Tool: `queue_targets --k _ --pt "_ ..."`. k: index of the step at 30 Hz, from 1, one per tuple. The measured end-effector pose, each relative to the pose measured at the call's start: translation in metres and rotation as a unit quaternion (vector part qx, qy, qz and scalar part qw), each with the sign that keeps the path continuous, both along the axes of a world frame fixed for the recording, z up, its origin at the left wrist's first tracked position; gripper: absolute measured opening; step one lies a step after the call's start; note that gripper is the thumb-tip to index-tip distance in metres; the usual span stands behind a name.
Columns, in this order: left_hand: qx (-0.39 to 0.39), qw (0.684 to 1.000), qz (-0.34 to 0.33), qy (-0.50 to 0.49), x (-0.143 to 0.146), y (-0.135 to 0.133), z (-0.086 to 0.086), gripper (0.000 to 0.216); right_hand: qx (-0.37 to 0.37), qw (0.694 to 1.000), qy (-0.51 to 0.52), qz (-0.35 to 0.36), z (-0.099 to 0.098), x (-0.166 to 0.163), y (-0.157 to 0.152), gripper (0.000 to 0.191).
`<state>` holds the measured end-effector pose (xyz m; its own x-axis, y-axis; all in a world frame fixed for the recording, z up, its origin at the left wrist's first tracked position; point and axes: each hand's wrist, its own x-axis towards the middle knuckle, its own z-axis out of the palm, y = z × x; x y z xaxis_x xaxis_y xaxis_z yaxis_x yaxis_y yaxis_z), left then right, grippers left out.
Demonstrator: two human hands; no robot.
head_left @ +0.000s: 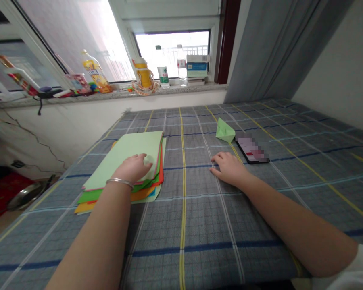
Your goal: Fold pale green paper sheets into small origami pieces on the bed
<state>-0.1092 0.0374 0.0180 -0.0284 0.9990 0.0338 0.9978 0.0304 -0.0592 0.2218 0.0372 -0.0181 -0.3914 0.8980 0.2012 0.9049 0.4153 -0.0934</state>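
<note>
My left hand (133, 168), with a silver bracelet on the wrist, rests on a stack of coloured paper sheets (121, 157). Its fingers curl at the near right corner of the pale green top sheet, which looks slightly lifted there. My right hand (229, 167) lies flat on the checked bedsheet (199, 217) with fingers stretched out and nothing in it. Just beyond it lies a phone (252, 148), and a folded green paper shape (224, 130) stands next to the phone.
A windowsill (115, 94) at the far edge holds several bottles, a yellow cup (143, 74) and a box. A grey curtain (269, 48) hangs at the right. To the left the bed ends above a floor with a metal pan (26, 195).
</note>
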Motion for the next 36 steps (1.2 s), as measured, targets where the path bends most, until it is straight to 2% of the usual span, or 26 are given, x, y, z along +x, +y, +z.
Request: queue_targets --k 3,10,13,19,23,29,33,36 --pt "-0.055 0.998 -0.003 -0.018 -0.005 0.001 0.0 0.047 0.001 1.0 -0.002 0.004 0.0 0.001 0.001 0.04" --pt "-0.137 0.99 0.004 0.013 0.016 -0.004 0.008 0.06 -0.002 1.0 -0.011 0.008 -0.001 0.001 0.002 0.042" --pt "-0.118 0.992 0.013 0.042 0.025 -0.005 0.005 0.067 0.002 1.0 -0.01 0.011 -0.001 0.001 0.002 0.041" --pt "-0.08 0.995 0.03 0.051 0.04 -0.01 0.009 0.043 0.003 1.0 -0.009 0.014 -0.001 0.001 0.001 0.041" --pt "-0.047 0.995 0.046 0.076 0.046 -0.014 0.017 0.039 0.0 1.0 -0.009 0.018 0.0 0.002 0.002 0.041" --pt "-0.039 0.992 0.07 0.098 0.059 -0.021 0.019 0.037 -0.001 1.0 -0.007 0.02 -0.001 0.002 0.002 0.041" --pt "-0.027 0.991 0.092 0.088 0.055 -0.018 0.019 0.034 0.002 1.0 -0.009 0.015 0.0 0.002 0.001 0.04" --pt "-0.035 0.994 0.081 0.063 0.045 -0.012 0.016 0.031 0.002 1.0 -0.012 0.012 0.001 0.001 0.0 0.04"
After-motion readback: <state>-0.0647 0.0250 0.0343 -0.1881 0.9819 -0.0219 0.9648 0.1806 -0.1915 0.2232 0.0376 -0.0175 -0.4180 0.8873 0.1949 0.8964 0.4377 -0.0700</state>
